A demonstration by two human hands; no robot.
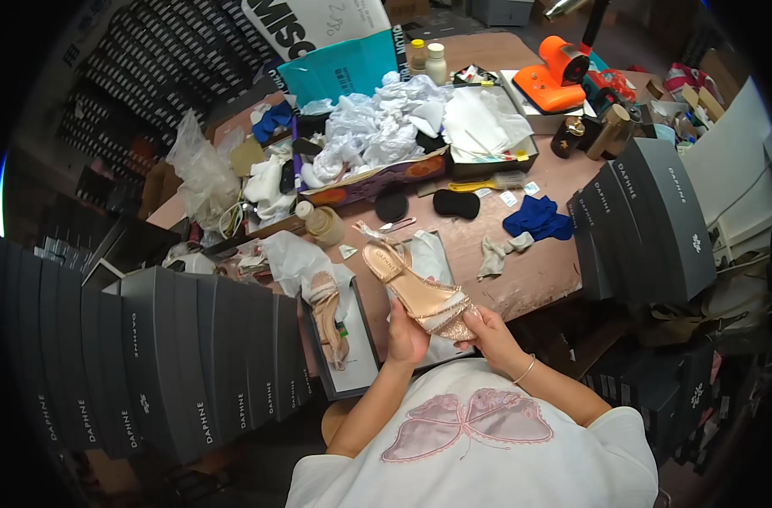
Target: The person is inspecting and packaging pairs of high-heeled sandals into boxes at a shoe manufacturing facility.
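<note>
A rose-gold sandal [422, 298] with sparkly straps across the toe is held up in front of me, its insole turned upward and its toe toward my body. My left hand [407, 335] grips its side near the middle. Round the toe end close the fingers of my right hand [490, 334]. Below and to the left, a matching sandal [325, 317] lies on its side in an open grey shoebox [365, 354], with white tissue paper [297, 258] spilling over the far end. More white paper shows behind the held sandal.
Dark shoeboxes stand in rows at left [162, 356] and right [657, 229]. Across the table sit a carton of crumpled paper [377, 179], a yellow-handled brush [479, 184], a black pad [456, 203], a blue cloth [538, 218], a glue jar [324, 224] and an orange device [555, 76].
</note>
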